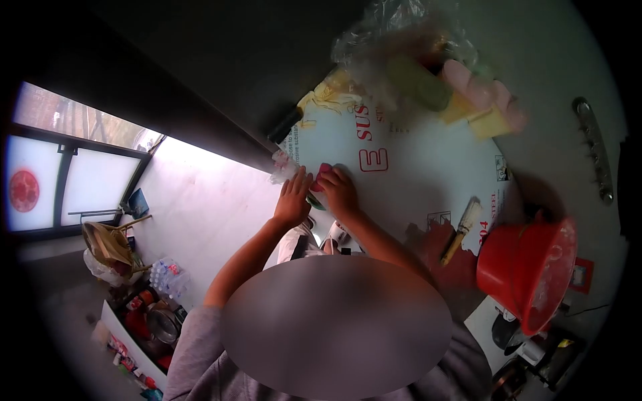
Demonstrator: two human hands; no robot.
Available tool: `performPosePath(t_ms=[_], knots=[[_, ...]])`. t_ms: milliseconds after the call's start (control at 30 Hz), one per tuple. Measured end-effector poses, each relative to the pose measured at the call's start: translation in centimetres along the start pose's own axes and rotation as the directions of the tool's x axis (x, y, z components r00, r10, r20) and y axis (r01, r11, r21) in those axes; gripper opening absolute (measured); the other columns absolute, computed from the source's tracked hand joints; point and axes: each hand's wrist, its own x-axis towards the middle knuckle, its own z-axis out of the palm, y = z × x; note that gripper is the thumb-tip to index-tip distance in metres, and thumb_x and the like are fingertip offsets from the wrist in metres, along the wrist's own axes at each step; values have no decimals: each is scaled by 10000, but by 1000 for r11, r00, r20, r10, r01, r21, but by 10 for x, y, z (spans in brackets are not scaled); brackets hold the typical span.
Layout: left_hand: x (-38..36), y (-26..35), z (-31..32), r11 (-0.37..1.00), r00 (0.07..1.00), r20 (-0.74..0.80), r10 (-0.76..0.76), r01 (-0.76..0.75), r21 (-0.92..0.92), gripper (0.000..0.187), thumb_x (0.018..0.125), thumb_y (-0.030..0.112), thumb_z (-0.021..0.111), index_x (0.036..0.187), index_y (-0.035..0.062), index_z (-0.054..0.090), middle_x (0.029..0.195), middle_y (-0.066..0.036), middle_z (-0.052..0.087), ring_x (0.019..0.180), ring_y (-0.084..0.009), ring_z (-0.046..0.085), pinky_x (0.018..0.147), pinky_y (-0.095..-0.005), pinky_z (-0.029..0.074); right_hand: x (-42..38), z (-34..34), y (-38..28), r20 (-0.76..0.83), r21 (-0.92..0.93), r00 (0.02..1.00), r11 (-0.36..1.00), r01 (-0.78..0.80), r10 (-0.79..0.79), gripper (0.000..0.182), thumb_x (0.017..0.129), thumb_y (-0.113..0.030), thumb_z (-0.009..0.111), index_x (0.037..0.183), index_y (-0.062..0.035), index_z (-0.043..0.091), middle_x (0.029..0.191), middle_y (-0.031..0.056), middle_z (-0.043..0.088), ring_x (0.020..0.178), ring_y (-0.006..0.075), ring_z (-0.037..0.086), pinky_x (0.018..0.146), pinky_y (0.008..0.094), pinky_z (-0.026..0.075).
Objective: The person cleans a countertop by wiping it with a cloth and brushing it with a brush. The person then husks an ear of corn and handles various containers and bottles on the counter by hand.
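Observation:
My left hand lies at the near edge of the round tabletop, fingers stretched out and close together. Beside it, my right hand has its fingers bent over a small magenta piece, soft-looking; its exact kind I cannot make out. Under and between the hands a bit of something green shows. Just beyond my left fingertips sits a crumpled white and pink wad. The tabletop is covered in white film printed with red lettering.
Yellow crumpled strips lie near a black handle. Farther back are a clear plastic bag, a green slab, pink rolls and yellow blocks. A brush and a red bucket stand rightward.

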Motion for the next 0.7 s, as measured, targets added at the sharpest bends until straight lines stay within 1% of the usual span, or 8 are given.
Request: performPosePath(t_ms=[133,200,333,400,433,533,633,700], knots=[[6,-2,-6,1000,1000,28,-2,2,9,754,728,27,559,1456,102,374,1571,-148,242,1444,-337,241,1170,-501,205,-73,-37,11,39,-47,999,998,31,-29,224,759,-92,650,981,-73,681,1118,64,631,1131,293,560,945,397,482],[2,-1,-4,1000,1000,24,-12,12,-16,754,726,28,564,1453,102,380,1575,-150,235,1445,-336,239,1172,-500,200,-82,-47,7,62,-58,997,997,48,-45,237,756,-90,657,990,-70,684,1119,65,631,1137,294,558,958,398,476],[3,-2,-2,999,997,56,-52,52,3,761,735,54,583,1463,117,371,1583,-142,223,1450,-321,237,1174,-498,195,-33,-18,-1,1,-43,999,998,44,-44,253,763,-79,652,1014,-67,685,1126,65,630,1148,295,550,981,396,460],[2,-3,-5,999,998,46,-42,43,-25,755,739,53,583,1462,134,379,1584,-121,230,1457,-301,230,1172,-516,192,7,-2,-8,-15,-58,997,996,69,-70,268,769,-131,654,1031,-76,676,1131,58,629,1166,259,539,965,376,474],[2,-4,-9,999,997,68,-36,37,-5,760,736,46,582,1463,142,379,1584,-113,234,1459,-298,227,1173,-518,190,10,3,-3,18,-17,998,998,68,-68,281,768,-129,656,1043,-76,672,1136,60,628,1168,258,535,966,377,471],[1,-8,-11,1000,996,83,-24,23,17,786,718,27,578,1466,163,379,1583,-97,242,1460,-296,224,1176,-519,186,-25,-10,5,81,-33,995,998,56,-53,292,757,-111,666,1047,-76,672,1148,62,626,1162,266,537,963,388,470],[2,-8,-9,999,996,83,-35,34,10,804,705,29,584,1469,163,375,1583,-98,243,1455,-300,235,1177,-514,189,-88,-49,15,76,-52,996,997,55,-51,295,739,-90,679,1033,-74,676,1158,63,625,1151,280,547,961,404,470],[0,-5,-5,999,995,81,-55,55,4,804,705,34,589,1470,159,374,1583,-97,244,1452,-299,241,1177,-509,191,-98,-58,12,62,-39,997,998,58,-56,288,725,-77,698,1013,-71,682,1143,70,630,1128,292,558,948,411,474]])
